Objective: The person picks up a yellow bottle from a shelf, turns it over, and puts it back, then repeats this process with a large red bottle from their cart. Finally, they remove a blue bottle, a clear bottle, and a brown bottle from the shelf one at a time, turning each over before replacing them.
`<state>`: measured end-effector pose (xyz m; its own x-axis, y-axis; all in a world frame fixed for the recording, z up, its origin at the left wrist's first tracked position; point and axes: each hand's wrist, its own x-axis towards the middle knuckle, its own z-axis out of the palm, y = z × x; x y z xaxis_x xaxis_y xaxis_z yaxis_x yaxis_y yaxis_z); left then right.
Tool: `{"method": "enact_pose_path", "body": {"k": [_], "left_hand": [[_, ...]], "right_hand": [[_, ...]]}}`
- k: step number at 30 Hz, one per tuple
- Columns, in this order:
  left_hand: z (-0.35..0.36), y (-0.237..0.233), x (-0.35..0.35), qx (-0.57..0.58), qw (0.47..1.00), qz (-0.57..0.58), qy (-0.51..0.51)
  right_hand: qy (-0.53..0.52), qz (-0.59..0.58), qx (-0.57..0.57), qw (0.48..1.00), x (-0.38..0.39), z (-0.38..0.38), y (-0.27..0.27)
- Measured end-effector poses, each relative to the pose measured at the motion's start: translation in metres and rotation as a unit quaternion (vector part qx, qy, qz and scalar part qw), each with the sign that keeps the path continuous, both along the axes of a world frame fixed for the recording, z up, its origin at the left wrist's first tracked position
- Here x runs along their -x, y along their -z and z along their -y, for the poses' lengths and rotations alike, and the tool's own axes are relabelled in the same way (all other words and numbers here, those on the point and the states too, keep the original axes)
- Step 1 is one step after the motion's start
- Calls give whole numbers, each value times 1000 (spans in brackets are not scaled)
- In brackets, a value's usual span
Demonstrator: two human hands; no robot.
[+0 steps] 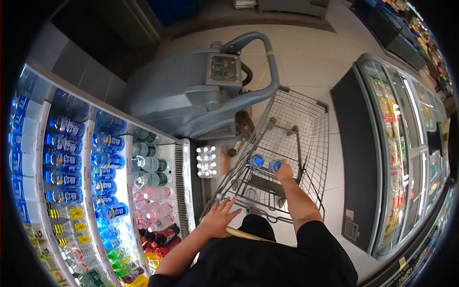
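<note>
Down inside the wire shopping cart (315, 125), my right hand (285, 171) has its fingers closed at the top of a blue-capped bottle (275, 166). A second bottle with a blue top (256, 160) stands just left of it. Both look upright from above, and their lower parts are mostly hidden. My left hand (220, 218) is open, fingers spread, at the near left corner of the cart. Its palm lies by the end of a yellowish bar (245, 234) in front of my body.
On the left, a lit drinks cooler (179, 182) holds rows of bottles. A shrink-wrapped bottle pack (207, 161) sits on the floor beside it. Beyond stands a grey floor-cleaning machine (167, 93), its handle reaching the cart's far end. A glass-topped freezer (354, 158) is on the right.
</note>
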<state>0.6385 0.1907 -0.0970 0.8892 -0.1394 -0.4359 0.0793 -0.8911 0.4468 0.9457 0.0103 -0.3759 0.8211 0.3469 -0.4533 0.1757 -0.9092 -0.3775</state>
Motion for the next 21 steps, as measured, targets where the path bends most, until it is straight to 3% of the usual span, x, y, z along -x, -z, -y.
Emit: {"method": "enact_pose_path", "body": {"k": [6, 15, 18, 20, 21], "left_hand": [[-4, 8, 2, -13, 1000, 16, 17], [-15, 18, 9, 34, 996, 67, 42], [-19, 11, 12, 40, 995, 76, 41], [-24, 30, 11, 222, 964, 116, -91], [-28, 35, 10, 222, 964, 118, -86]], "right_hand": [[18, 45, 13, 999, 8, 31, -76], [36, 156, -29, 987, 71, 45, -269], [21, 210, -99, 972, 97, 40, -319], [17, 227, -119, 966, 119, 33, -350], [5, 238, -140, 961, 130, 28, -364]]}}
